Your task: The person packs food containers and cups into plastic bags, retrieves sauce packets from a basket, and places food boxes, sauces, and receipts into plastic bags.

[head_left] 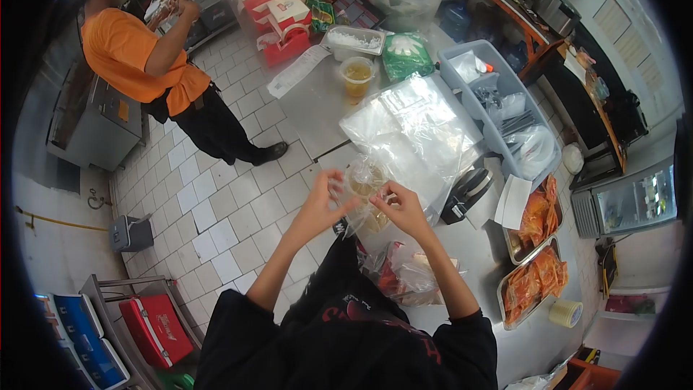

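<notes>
A clear plastic bag (367, 173) hangs between my hands over the near edge of the steel table; yellowish contents, perhaps in small clear cups, show through it. My left hand (323, 204) grips the bag's left side, thumb toward the middle. With thumb and fingertips, my right hand (401, 207) pinches its right side. Just beyond lies a stack of flat clear plastic bags (419, 119). A black stapler-like device (468, 195) rests to the right of my right hand. Below that wrist sits a bundle of filled clear bags (411, 274), partly hidden by my forearm.
A blue divided bin (462, 58) holds packets and cutlery. Metal trays of bagged orange food (533, 285) stand at right. A cup of yellow liquid (356, 78) and a white-filled container (354, 41) stand farther back. A person in an orange shirt (133, 50) stands at left.
</notes>
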Motion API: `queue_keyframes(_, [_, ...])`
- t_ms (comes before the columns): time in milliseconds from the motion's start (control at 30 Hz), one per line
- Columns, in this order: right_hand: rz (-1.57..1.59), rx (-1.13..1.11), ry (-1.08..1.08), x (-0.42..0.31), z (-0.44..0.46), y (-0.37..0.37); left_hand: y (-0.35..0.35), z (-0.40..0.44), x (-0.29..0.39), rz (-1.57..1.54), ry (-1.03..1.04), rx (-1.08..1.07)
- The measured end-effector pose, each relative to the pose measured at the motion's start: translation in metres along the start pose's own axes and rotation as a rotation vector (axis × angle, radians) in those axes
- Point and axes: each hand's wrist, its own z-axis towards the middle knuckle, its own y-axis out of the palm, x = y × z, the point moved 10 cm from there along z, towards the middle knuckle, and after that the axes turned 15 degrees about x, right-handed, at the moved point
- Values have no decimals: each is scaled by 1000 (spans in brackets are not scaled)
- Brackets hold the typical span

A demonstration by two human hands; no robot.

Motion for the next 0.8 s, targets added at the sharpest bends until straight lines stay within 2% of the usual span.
queue_keyframes(33, [59,-58,96,10,-4,5,7,-17,-2,-57,-86,-115])
queue_keyframes(67, [58,-53,101,11,-5,4,9,-29,4,-59,-88,-121])
queue_keyframes(133, [200,-131,220,10,-12,10,18,-52,31,276,227,-104])
queue_keyframes(267, [308,-126,151,2,-13,14,22,-59,-4,220,68,-55])
queue_keyframes(333, [461,-147,255,-12,-16,13,16,-47,7,223,64,47])
queue_keyframes(367, [458,-148,254,-11,-17,13,19,-44,6,221,64,50])
queue_keyframes(433, [409,-220,193,-13,-23,19,23,-36,16,235,197,96])
queue_keyframes(467, [409,-221,191,-14,-26,18,24,-33,17,235,199,98])
queue_keyframes(533, [70,-166,-34,-27,-27,10,28,-26,14,159,3,26])
queue_keyframes(633, [-10,-111,-1,-2,-25,2,30,-28,33,235,81,-10])
queue_keyframes(667, [-8,-106,-2,4,-23,-1,29,-26,31,236,84,-13])
queue_keyframes(733, [247,-27,13,2,-17,-14,23,-22,38,220,244,28])
queue_keyframes(767, [249,-29,12,1,-18,-17,24,-17,36,222,244,29])
queue_keyframes(800, [167,-10,-1,-2,-18,-21,11,-7,40,196,252,185])
